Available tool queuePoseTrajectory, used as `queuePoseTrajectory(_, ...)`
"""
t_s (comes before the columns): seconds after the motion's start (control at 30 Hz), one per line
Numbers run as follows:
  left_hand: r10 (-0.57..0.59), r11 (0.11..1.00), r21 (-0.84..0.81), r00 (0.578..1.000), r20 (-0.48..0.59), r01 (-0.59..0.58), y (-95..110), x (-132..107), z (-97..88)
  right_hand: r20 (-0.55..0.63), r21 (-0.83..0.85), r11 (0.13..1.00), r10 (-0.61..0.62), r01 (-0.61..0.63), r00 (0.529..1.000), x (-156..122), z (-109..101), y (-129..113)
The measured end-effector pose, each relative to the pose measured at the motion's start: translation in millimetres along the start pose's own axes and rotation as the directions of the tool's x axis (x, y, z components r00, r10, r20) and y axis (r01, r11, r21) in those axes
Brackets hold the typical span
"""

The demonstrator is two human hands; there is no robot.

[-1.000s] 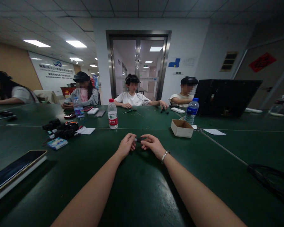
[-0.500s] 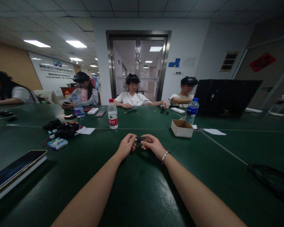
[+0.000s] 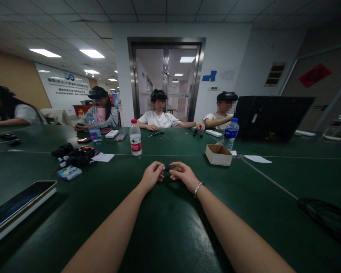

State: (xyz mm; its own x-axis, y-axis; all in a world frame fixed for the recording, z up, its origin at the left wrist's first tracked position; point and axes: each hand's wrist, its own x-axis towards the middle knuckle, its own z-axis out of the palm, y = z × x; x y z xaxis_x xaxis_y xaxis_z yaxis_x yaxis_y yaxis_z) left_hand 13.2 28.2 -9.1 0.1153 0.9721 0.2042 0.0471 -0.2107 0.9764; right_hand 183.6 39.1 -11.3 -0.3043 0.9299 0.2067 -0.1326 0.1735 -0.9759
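Between my fingertips is a small, dark, elongated piece (image 3: 167, 168) with a light tip at its left end; it is too small for me to name its kind. My left hand (image 3: 153, 175) pinches the light end, thumb and fingers closed. On the other end, the fingers of my right hand (image 3: 184, 174) are closed too, and a silver bracelet circles that wrist. Both hands are low over the green table (image 3: 170, 220). My fingers hide parts of the piece.
Ahead stands a red-capped water bottle (image 3: 135, 137); an open cardboard box (image 3: 218, 154) and a blue-capped bottle (image 3: 231, 133) are to the right. A phone (image 3: 19, 208) lies left, black cable (image 3: 324, 216) right. A tissue pack (image 3: 69, 172) lies beside black gear. Several people sit opposite.
My hands have hardly moved and keep hold of the small dark piece. Across the table at the right, a person's arm has shifted slightly.
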Motion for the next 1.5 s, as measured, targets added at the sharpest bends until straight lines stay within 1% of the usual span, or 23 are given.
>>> queuePoseTrajectory(0.17,-0.020,1.000,-0.014,1.000,-0.011,0.020,1.7,-0.4,1.6,0.001,0.013,1.000,0.005,-0.005,1.000,0.0,0.4,-0.5)
queuePoseTrajectory(0.33,-0.004,1.000,-0.011,1.000,0.029,0.005,2.9,-0.5,1.2,0.024,0.020,1.000,0.009,-0.009,1.000,0.6,-0.4,0.6)
queuePoseTrajectory(0.5,0.012,1.000,0.016,0.999,0.035,-0.012,2.1,-0.4,2.2,0.047,-0.012,1.000,0.005,-0.004,0.999,3.1,-0.7,3.8)
queuePoseTrajectory(0.7,0.045,0.998,0.035,0.997,0.070,-0.048,2.4,-0.6,3.8,0.050,-0.032,0.999,-0.003,0.005,0.999,4.8,0.1,7.6)
queuePoseTrajectory(0.9,0.011,0.997,0.078,0.989,0.144,-0.022,9.6,-2.9,7.0,0.053,-0.116,0.993,-0.005,0.011,0.999,3.0,0.2,6.9)
queuePoseTrajectory(1.07,0.018,0.997,0.076,0.992,0.122,-0.027,4.9,3.0,4.1,0.070,-0.141,0.990,0.005,0.005,0.998,1.8,1.6,3.3)
queuePoseTrajectory(1.17,-0.057,0.996,0.074,0.994,0.095,0.050,8.2,8.0,-6.5,0.045,-0.118,0.993,0.002,0.004,0.999,2.2,2.0,3.5)
queuePoseTrajectory(1.3,-0.213,0.977,-0.001,0.976,0.047,0.213,21.0,6.6,-33.4,0.044,-0.131,0.991,0.020,-0.014,0.999,2.8,-0.3,6.0)
queuePoseTrajectory(1.37,-0.278,0.960,-0.004,0.960,0.025,0.279,27.2,-1.2,-51.7,0.051,-0.149,0.989,0.028,-0.020,0.998,2.9,-1.8,6.7)
queuePoseTrajectory(1.43,-0.320,0.946,0.053,0.947,0.031,0.319,32.9,-15.2,-72.9,0.052,-0.167,0.986,0.032,-0.023,0.998,2.7,-2.2,6.2)
queuePoseTrajectory(1.5,-0.334,0.939,0.120,0.939,0.085,0.323,38.3,-35.4,-96.5,0.047,-0.181,0.983,0.039,-0.030,0.998,2.3,-1.3,4.3)
